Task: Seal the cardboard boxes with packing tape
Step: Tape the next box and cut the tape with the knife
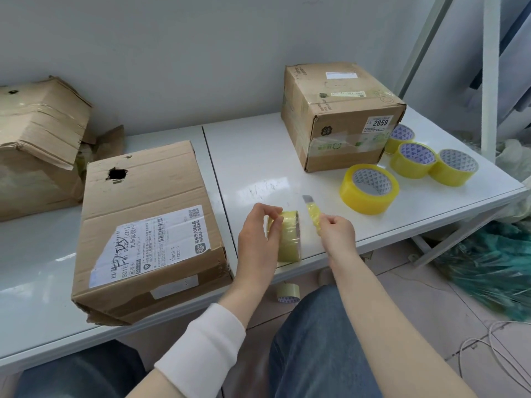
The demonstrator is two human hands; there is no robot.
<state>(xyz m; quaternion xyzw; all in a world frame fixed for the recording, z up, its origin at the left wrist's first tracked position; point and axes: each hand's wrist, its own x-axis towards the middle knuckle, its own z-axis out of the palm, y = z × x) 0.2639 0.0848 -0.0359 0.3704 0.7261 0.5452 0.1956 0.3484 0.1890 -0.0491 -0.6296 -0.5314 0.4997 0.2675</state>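
Cardboard box (pixel 149 231), the largest item, lies at the front edge of the bench (pixel 258 156), left of both hands. Its flaps are closed, the top has a hole and one corner is crushed; contents hidden. Judged stiff but light, best steadied by its side walls. Smaller labelled box (pixel 342 116) stands far right, closed, contents unseen. Left hand (pixel 258 234) grips a tape roll (pixel 288 237); right hand (pixel 337 231) pinches a yellow utility knife (pixel 311 214), blade extended.

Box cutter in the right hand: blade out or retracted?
Out. A grey blade projects from the far end of the yellow box cutter, beyond the right hand gripping it.
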